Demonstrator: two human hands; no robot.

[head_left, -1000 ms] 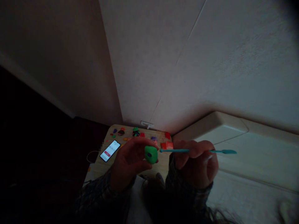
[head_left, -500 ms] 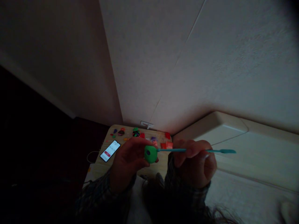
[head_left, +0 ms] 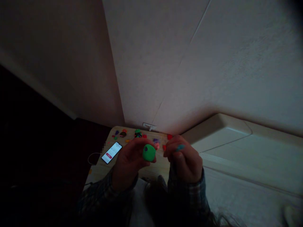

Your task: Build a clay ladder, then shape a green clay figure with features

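Between the fingers and thumb of my left hand (head_left: 126, 162) is a rounded lump of green modelling clay (head_left: 149, 154), with a small dark purple spot on its upper left. My right hand (head_left: 186, 159) is closed around a thin blue modelling tool (head_left: 180, 147). Only one flattened end of the tool shows over the fingers; its shaft is hidden. A gap separates the right hand from the green clay. Both hands are raised above a small wooden table (head_left: 158, 172).
A lit phone (head_left: 111, 153) lies at the table's left side, near a white cable (head_left: 89, 158). Small coloured clay pieces (head_left: 138, 134) are spread along the back. The wall (head_left: 170, 78) rises behind, and a pale headboard-like panel (head_left: 236, 142) stands to the right.
My right hand has drawn the tool away from the green clay and turned it, so its end now points toward me. The clay has shifted slightly left and rotated.
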